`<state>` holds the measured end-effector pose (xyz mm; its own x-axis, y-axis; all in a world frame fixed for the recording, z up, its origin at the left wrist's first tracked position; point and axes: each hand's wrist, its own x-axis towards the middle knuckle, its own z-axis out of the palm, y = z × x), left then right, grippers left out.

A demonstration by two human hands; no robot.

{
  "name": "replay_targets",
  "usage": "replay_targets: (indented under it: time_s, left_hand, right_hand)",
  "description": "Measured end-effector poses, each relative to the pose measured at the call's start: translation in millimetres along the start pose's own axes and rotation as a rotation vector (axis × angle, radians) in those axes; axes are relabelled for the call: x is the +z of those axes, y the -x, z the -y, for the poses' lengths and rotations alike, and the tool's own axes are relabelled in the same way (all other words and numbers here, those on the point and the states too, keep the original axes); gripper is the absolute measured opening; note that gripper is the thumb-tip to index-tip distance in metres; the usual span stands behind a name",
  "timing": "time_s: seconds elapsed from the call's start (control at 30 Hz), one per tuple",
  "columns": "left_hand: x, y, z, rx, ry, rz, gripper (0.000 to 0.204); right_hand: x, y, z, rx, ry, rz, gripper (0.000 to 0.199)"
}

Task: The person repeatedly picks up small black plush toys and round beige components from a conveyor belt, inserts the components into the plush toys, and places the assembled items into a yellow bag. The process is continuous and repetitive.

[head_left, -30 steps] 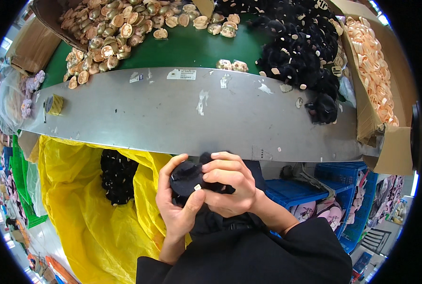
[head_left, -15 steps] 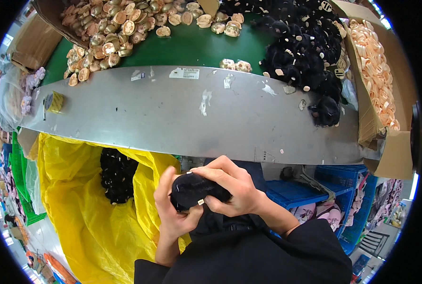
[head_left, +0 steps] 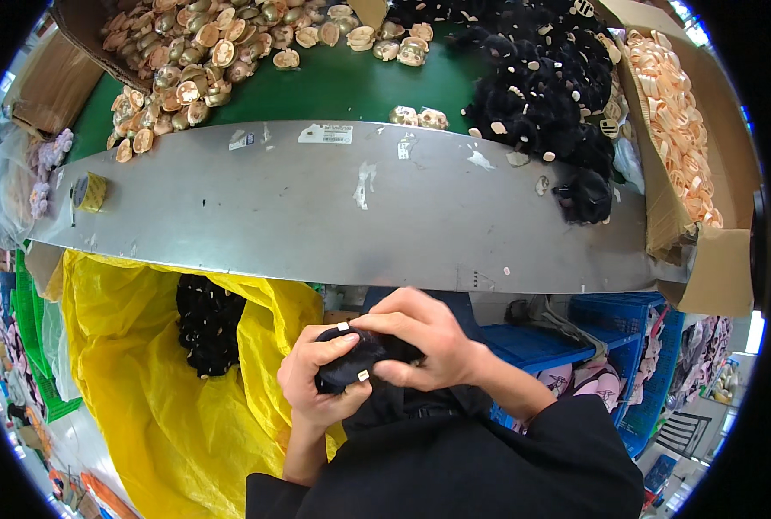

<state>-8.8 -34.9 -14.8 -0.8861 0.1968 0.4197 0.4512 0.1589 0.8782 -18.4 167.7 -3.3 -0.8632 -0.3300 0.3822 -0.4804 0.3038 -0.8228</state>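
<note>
Both hands hold a rounded black furry piece (head_left: 366,351) in front of my body, just below the table's near edge. Two small pale tabs stick out of it, one at its top and one at its lower side. My left hand (head_left: 310,374) grips the left end, its fingers bent over the piece. At the right end, my right hand (head_left: 433,339) pinches it between thumb and fingers. The far side of the piece is hidden by my hands. To the left, an open yellow plastic bag (head_left: 134,381) holds a heap of similar black pieces (head_left: 208,324).
Across the grey metal table edge (head_left: 273,199) lies a green surface (head_left: 325,86) with gold-and-beige doll-head shells (head_left: 178,86) and a black furry pile (head_left: 541,95). A cardboard box (head_left: 662,216) holds peach-coloured parts (head_left: 675,121). Tape (head_left: 89,192) stands left; blue crates (head_left: 610,320) sit below right.
My left fingers have closed in over the top of the black piece, where one stood raised before. The right hand keeps its pinch. The whole view has shifted slightly.
</note>
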Motion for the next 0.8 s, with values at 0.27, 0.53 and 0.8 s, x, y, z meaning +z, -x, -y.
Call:
replay_targets:
  time_s: [0.27, 0.53, 0.8]
  left_hand:
    - [1, -4, -14, -0.096, -0.089, -0.045, 0.048]
    - [-5, 12, -13, -0.134, -0.125, -0.332, 0.04]
    - [-12, 10, -18, -0.268, -0.101, -0.308, 0.053]
  right_hand:
    - [-124, -55, -111, 0.168, 0.56, -0.226, 0.03]
    - [-152, -125, -183, 0.524, 0.774, 0.035, 0.043]
    - [-153, -134, -200, 0.564, 0.594, 0.062, 0.044]
